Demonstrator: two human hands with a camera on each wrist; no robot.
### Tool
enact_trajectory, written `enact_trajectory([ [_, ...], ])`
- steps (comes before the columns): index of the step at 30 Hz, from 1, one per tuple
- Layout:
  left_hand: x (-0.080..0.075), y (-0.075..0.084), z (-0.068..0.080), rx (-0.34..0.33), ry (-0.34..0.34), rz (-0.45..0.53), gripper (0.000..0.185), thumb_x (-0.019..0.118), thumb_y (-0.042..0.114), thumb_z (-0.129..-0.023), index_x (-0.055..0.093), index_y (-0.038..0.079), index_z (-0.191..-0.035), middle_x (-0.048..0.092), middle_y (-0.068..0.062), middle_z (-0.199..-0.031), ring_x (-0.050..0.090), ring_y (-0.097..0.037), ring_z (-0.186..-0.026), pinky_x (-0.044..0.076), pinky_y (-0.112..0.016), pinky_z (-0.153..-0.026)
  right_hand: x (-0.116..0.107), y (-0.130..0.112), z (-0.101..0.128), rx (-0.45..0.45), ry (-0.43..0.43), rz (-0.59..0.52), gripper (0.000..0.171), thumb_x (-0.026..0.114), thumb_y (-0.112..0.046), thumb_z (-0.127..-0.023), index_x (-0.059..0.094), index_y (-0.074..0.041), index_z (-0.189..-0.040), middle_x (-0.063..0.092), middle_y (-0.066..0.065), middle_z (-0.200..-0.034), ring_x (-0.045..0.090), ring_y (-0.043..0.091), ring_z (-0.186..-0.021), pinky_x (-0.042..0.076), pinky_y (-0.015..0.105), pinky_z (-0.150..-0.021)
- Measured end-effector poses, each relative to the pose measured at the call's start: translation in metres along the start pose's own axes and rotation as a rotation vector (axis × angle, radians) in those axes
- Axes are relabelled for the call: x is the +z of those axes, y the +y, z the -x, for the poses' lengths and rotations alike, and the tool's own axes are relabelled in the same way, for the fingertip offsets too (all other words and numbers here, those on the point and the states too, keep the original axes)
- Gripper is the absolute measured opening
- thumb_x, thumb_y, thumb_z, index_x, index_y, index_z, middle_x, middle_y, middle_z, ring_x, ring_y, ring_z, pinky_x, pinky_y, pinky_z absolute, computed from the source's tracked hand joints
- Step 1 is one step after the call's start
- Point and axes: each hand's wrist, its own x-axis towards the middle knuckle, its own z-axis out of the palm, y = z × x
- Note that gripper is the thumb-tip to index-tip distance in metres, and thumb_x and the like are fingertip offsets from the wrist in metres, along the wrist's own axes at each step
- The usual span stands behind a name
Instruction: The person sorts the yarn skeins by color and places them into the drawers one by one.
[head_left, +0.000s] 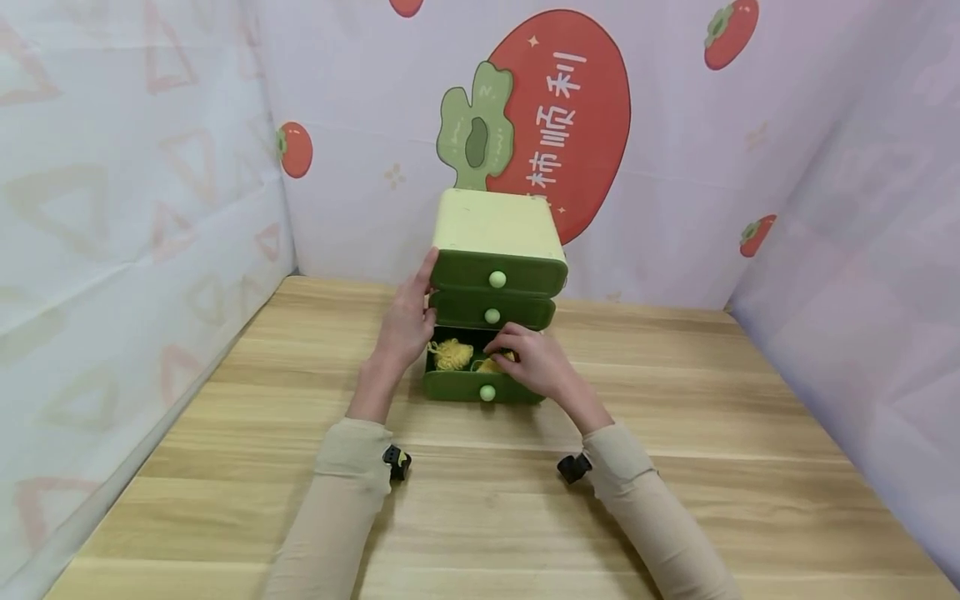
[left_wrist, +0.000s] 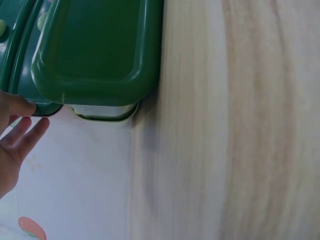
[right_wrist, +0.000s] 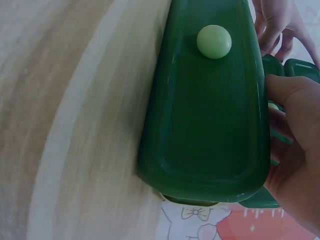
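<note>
A small cabinet (head_left: 495, 221) with a pale yellow top and three dark green drawers stands at the back of the wooden table. Its bottom drawer (head_left: 465, 387) is pulled out, and a fluffy yellow ball (head_left: 450, 353) lies inside. My left hand (head_left: 408, 321) rests with straight fingers against the cabinet's left side, at the top and middle drawers. My right hand (head_left: 528, 358) reaches into the open drawer, its fingers curled on a second yellow fluffy piece (head_left: 489, 365). The right wrist view shows the drawer front (right_wrist: 210, 125) and its pale knob (right_wrist: 214, 41), with my right hand (right_wrist: 295, 150) behind it.
The wooden table (head_left: 675, 467) is walled on three sides by pale printed fabric (head_left: 135, 217). A large red fruit picture (head_left: 585, 100) hangs behind the cabinet. The left wrist view shows the green drawer (left_wrist: 95, 50) beside the tabletop (left_wrist: 225, 125).
</note>
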Motion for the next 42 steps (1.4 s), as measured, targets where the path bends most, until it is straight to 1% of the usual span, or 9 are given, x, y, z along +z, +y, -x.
enact_trajectory([
  [4, -0.001, 0.0, -0.001, -0.004, 0.009, 0.008, 0.102, 0.057, -0.016, -0.087, 0.008, 0.035, -0.16, 0.058, -0.02, -0.119, 0.059, -0.036, -0.109, 0.054, -0.044, -0.076, -0.006, -0.004, -0.003, -0.042, 0.044, -0.02, 0.012, 0.07, -0.016, -0.092, 0.077, -0.014, -0.103, 0.068, -0.001, -0.099, 0.063, 0.013, -0.075, 0.052, 0.029, -0.066],
  [7, -0.004, 0.0, -0.002, -0.001, 0.018, 0.02, 0.1, 0.056, -0.016, -0.087, 0.009, 0.035, -0.16, 0.057, -0.021, -0.119, 0.059, -0.037, -0.11, 0.054, -0.045, -0.077, -0.01, -0.006, -0.005, -0.087, 0.044, -0.04, 0.011, 0.072, -0.017, -0.092, 0.078, -0.015, -0.101, 0.069, -0.003, -0.096, 0.059, 0.008, -0.071, 0.05, 0.025, -0.063],
  [15, -0.003, 0.001, 0.0, -0.006, 0.009, 0.006, 0.098, 0.056, -0.015, -0.088, 0.01, 0.033, -0.16, 0.058, -0.021, -0.119, 0.059, -0.038, -0.109, 0.053, -0.046, -0.077, -0.015, -0.01, -0.001, -0.236, -0.09, -0.035, 0.009, 0.071, -0.019, -0.092, 0.077, -0.019, -0.1, 0.07, -0.008, -0.093, 0.058, 0.003, -0.07, 0.047, 0.019, -0.062],
  [18, -0.001, 0.001, 0.0, -0.013, 0.003, 0.02, 0.098, 0.055, -0.015, -0.088, 0.009, 0.035, -0.16, 0.057, -0.021, -0.12, 0.059, -0.038, -0.11, 0.053, -0.046, -0.076, -0.016, -0.011, 0.001, -0.263, -0.106, -0.024, 0.009, 0.072, -0.02, -0.092, 0.077, -0.019, -0.099, 0.07, -0.009, -0.092, 0.06, 0.004, -0.073, 0.05, 0.02, -0.065],
  [21, 0.0, 0.0, 0.0, -0.018, 0.002, 0.027, 0.099, 0.055, -0.015, -0.088, 0.009, 0.036, -0.16, 0.057, -0.021, -0.119, 0.058, -0.037, -0.109, 0.053, -0.045, -0.074, -0.015, -0.012, 0.001, -0.276, -0.165, -0.018, 0.009, 0.072, -0.023, -0.092, 0.076, -0.019, -0.099, 0.072, -0.01, -0.094, 0.064, 0.003, -0.078, 0.053, 0.023, -0.071],
  [25, 0.0, 0.0, 0.0, -0.004, 0.013, 0.03, 0.098, 0.056, -0.015, -0.088, 0.01, 0.034, -0.16, 0.058, -0.021, -0.117, 0.058, -0.035, -0.107, 0.053, -0.044, -0.075, -0.013, -0.016, 0.001, -0.236, -0.281, 0.0, 0.011, 0.071, -0.026, -0.093, 0.076, -0.02, -0.101, 0.073, -0.01, -0.091, 0.064, 0.001, -0.075, 0.054, 0.024, -0.072],
  [32, 0.0, 0.001, -0.001, 0.005, 0.014, 0.022, 0.097, 0.056, -0.016, -0.087, 0.011, 0.031, -0.16, 0.058, -0.02, -0.116, 0.056, -0.033, -0.106, 0.052, -0.044, -0.073, -0.011, -0.022, 0.003, -0.05, -0.482, 0.054, 0.019, 0.071, -0.023, -0.093, 0.075, -0.023, -0.112, 0.071, -0.01, -0.093, 0.057, -0.001, -0.064, 0.05, 0.021, -0.066],
  [37, 0.001, 0.0, -0.001, 0.021, 0.023, 0.027, 0.098, 0.056, -0.016, -0.087, 0.011, 0.032, -0.16, 0.057, -0.02, -0.115, 0.057, -0.033, -0.104, 0.051, -0.043, -0.071, -0.01, -0.025, 0.003, -0.02, -0.496, 0.099, 0.022, 0.072, -0.021, -0.091, 0.075, -0.024, -0.112, 0.071, -0.01, -0.102, 0.058, 0.003, -0.071, 0.05, 0.022, -0.068],
  [42, 0.003, -0.001, -0.002, 0.035, 0.034, 0.027, 0.1, 0.056, -0.017, -0.086, 0.01, 0.034, -0.16, 0.057, -0.019, -0.114, 0.057, -0.033, -0.103, 0.05, -0.041, -0.068, -0.007, -0.024, 0.005, -0.05, -0.452, 0.16, 0.021, 0.072, -0.019, -0.091, 0.075, -0.026, -0.111, 0.072, -0.01, -0.098, 0.059, 0.007, -0.075, 0.051, 0.026, -0.069],
])
